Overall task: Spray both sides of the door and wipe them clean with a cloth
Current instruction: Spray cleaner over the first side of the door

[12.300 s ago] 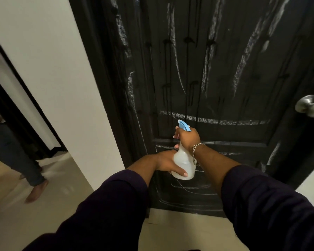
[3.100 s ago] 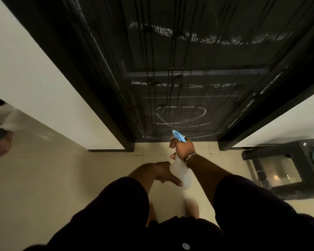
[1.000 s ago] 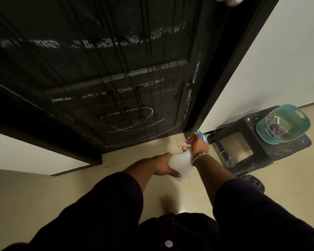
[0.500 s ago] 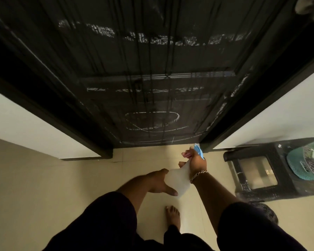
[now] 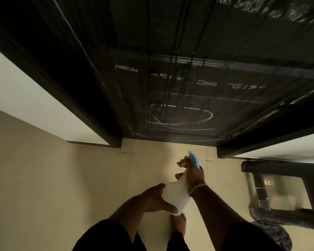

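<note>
Around the neck of a translucent white spray bottle [image 5: 176, 194]: right hand [image 5: 193, 173], fingers [image 5: 182, 163] curled on the trigger under a blue nozzle [image 5: 194, 160]. Against the bottle's base: left hand [image 5: 157, 200], thumb and fingers cupping it. Just beyond, above a pale tiled floor [image 5: 53, 178]: black door [image 5: 179, 69], streaked with drips and white chalk-like marks, an oval near its foot. At right: dark stool [image 5: 279, 192], blurred.

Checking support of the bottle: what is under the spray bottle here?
The left hand cups the base of the spray bottle; below it are a bare foot and the tiled floor. The hand covers the bottle's underside.
</note>
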